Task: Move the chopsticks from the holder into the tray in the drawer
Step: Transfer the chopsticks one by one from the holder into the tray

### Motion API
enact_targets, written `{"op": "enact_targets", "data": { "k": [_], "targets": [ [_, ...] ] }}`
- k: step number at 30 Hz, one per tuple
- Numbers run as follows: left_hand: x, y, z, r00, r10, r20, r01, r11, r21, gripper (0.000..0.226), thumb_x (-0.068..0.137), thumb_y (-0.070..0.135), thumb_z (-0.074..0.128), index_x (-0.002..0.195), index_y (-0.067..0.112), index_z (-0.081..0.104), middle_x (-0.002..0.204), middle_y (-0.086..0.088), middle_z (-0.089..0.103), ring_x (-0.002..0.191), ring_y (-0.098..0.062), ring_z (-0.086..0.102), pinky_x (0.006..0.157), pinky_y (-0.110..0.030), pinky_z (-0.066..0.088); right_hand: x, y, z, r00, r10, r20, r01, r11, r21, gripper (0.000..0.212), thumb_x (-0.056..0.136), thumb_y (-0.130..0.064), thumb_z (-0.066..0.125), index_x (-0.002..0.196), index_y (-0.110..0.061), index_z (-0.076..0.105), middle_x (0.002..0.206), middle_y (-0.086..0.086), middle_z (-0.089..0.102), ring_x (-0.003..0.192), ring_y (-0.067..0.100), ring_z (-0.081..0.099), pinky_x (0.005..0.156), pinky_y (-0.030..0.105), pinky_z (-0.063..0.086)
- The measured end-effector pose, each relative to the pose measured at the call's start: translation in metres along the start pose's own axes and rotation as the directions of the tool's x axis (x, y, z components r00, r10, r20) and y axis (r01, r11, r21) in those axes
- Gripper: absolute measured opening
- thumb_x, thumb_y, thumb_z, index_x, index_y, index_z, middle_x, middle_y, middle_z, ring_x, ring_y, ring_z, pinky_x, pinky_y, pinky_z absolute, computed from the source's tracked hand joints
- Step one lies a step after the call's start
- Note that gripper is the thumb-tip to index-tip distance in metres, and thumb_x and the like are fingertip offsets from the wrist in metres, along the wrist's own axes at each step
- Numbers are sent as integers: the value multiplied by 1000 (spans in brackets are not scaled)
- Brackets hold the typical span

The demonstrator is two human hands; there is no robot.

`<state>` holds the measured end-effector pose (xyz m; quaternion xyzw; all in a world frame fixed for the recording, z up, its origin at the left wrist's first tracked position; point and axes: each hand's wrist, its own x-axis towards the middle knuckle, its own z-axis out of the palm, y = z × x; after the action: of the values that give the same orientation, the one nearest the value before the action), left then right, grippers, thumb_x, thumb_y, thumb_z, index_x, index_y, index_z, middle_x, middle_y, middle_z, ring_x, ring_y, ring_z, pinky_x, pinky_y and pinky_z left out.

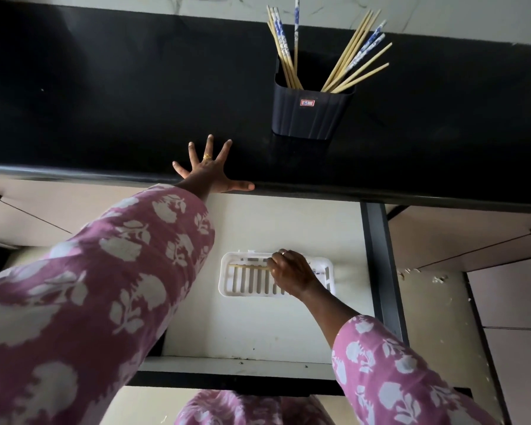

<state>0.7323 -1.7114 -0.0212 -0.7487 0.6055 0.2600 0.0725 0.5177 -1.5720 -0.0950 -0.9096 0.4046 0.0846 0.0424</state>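
A dark ribbed holder (pixel 311 113) stands on the black counter (pixel 104 96) and bears several chopsticks (pixel 354 67), some plain wood, some with blue print. Below, the pulled-out drawer (pixel 258 326) has a white slotted tray (pixel 242 280) on its pale floor. My right hand (pixel 291 273) is over the tray's middle, fingers curled, pinching a wooden chopstick (pixel 248 266) that lies across the slats; its right end is hidden under my hand. My left hand (pixel 210 170) rests flat on the counter's front edge with fingers spread.
The drawer's dark side rail (pixel 380 265) runs along its right. Closed pale cabinet fronts (pixel 472 240) with handles flank the drawer on both sides. The counter's front lip (pixel 380 197) overhangs the drawer's far end. A marble-patterned wall (pixel 442 13) rises behind the holder.
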Motion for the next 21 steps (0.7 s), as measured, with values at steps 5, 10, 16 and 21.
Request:
{"op": "enact_targets", "data": {
  "k": [5,10,16,21],
  "targets": [
    [-5,0,-3,1000,3,27,-3,1000,-3,126,46,88,58,141,52,-16,152,12,-31,139,-35,-30,101,-74,-4,14,34,-49,925,-93,-369,75,995,-63,21,50,4,74,54,-11,61,50,4,56,46,22,56,41,24,45],
    [-8,0,-7,998,-2,57,2,1000,-12,128,43,89,59,141,52,-16,151,13,-33,139,-35,-30,101,-73,-4,41,84,-111,774,-3,-634,-84,991,-107,19,66,3,71,59,-12,62,53,5,55,49,24,57,45,30,47],
    [-6,1,-5,999,2,53,-1,1000,-26,128,44,88,60,141,52,-15,151,13,-33,138,-35,-32,101,-73,-5,68,136,-169,490,536,-687,-368,842,394,13,85,-5,60,91,1,70,89,19,70,85,34,66,77,37,53],
    [-1,0,-4,998,1,62,0,1000,-26,129,43,88,60,140,52,-17,150,13,-35,137,-36,-33,101,-73,-5,95,168,-203,211,925,-317,-399,377,836,35,92,-27,57,109,3,63,114,21,64,108,32,59,90,33,44]
  ]
}}
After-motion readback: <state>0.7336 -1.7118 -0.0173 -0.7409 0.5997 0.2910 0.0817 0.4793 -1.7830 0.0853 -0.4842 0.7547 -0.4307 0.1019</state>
